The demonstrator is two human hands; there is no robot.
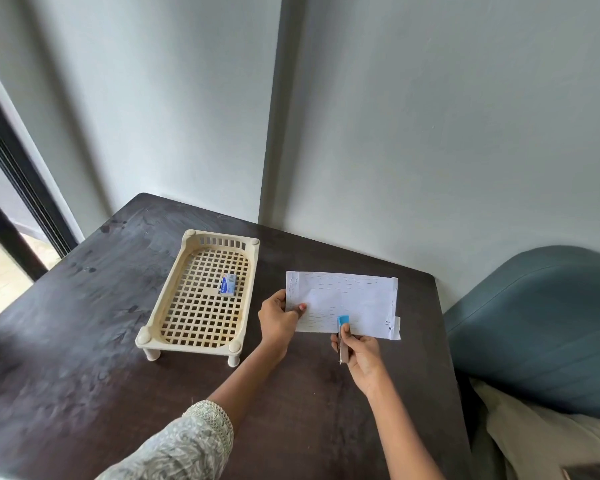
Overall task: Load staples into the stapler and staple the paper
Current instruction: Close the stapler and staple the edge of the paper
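Above the dark worktop [84, 341], the left hand [278, 320] pinches the paper [343, 299] by its left edge. The right hand [361, 355] grips the blue stapler [342, 332], its head over the paper's near edge.

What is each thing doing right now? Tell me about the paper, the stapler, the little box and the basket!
paper: held at its left edge by the left hand
stapler: gripped in the right hand, blue tip over the paper's near edge
staple box: lying in the tray
tray: standing upright on the table
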